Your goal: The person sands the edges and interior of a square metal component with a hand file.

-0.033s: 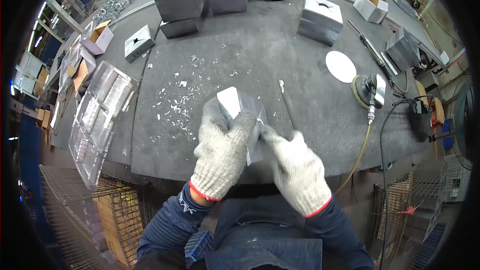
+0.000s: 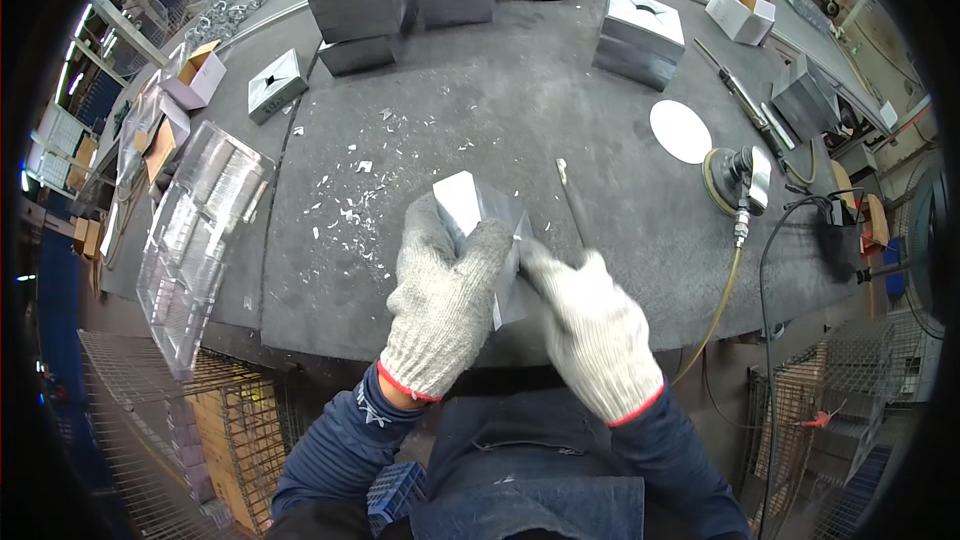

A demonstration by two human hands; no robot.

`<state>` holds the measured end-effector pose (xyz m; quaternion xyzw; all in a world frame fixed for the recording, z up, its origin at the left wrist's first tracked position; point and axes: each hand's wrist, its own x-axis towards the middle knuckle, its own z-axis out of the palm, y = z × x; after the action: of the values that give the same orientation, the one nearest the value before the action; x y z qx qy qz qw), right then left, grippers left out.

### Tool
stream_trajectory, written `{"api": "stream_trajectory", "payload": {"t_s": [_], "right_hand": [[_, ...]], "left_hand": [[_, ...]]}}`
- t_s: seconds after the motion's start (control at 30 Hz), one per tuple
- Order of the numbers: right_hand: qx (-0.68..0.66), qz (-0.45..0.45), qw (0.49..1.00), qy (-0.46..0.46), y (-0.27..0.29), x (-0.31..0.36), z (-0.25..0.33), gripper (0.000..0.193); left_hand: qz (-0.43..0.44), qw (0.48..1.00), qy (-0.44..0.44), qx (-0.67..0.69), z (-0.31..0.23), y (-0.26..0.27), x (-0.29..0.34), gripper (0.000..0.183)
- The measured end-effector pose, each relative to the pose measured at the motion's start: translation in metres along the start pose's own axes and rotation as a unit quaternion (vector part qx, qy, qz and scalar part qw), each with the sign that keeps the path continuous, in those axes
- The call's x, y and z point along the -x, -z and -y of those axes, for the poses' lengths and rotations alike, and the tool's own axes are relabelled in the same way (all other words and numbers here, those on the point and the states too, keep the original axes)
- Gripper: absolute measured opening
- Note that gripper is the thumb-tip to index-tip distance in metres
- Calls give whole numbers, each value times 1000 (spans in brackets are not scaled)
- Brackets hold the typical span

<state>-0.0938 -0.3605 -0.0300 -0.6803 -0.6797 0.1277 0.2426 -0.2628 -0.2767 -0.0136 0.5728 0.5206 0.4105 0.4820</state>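
Observation:
My left hand (image 2: pixel 447 290), in a grey-white knit glove, is wrapped round a small shiny metal box (image 2: pixel 458 202) held tilted over the near part of the table. The thumb lies across the box's upper side. Against the box's right edge, my gloved right hand (image 2: pixel 592 330) is closed, its fingertips blurred. Whatever it may grip is too small to make out. Just beyond the right thumb a thin grey rod (image 2: pixel 572 202) points away, its near end hidden by the hand. Small white scraps (image 2: pixel 352 210) are scattered on the tabletop left of the box.
Several metal boxes (image 2: pixel 640 38) stand toward the back. On the right are a white disc (image 2: pixel 681 133), a round sander (image 2: pixel 738 180) with a yellow hose (image 2: pixel 722 305), and a long tool (image 2: pixel 738 90). A clear plastic tray (image 2: pixel 200 240) leans at the left edge. Wire cages flank the dark table (image 2: pixel 480 105).
My right hand has shifted very slightly at the box's edge. My left hand and the metal box keep nearly the same position.

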Motion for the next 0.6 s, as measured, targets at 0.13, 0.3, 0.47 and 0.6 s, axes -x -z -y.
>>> {"api": "stream_trajectory", "payload": {"t_s": [0.13, 0.3, 0.47, 0.6], "right_hand": [[51, -45, 996, 52, -1, -5, -1, 61], [84, -10, 994, 63, 6, -18, -6, 57], [82, -22, 995, 53, -10, 18, 2, 64], [72, -75, 993, 61, -22, 0, -11, 75]], "left_hand": [[3, 994, 97, 58, -19, -2, 0, 48], [-5, 995, 83, 48, -19, -2, 3, 47], [-13, 995, 83, 56, -16, 0, -1, 50], [-19, 993, 78, 88, -14, -3, 0, 49]]}}
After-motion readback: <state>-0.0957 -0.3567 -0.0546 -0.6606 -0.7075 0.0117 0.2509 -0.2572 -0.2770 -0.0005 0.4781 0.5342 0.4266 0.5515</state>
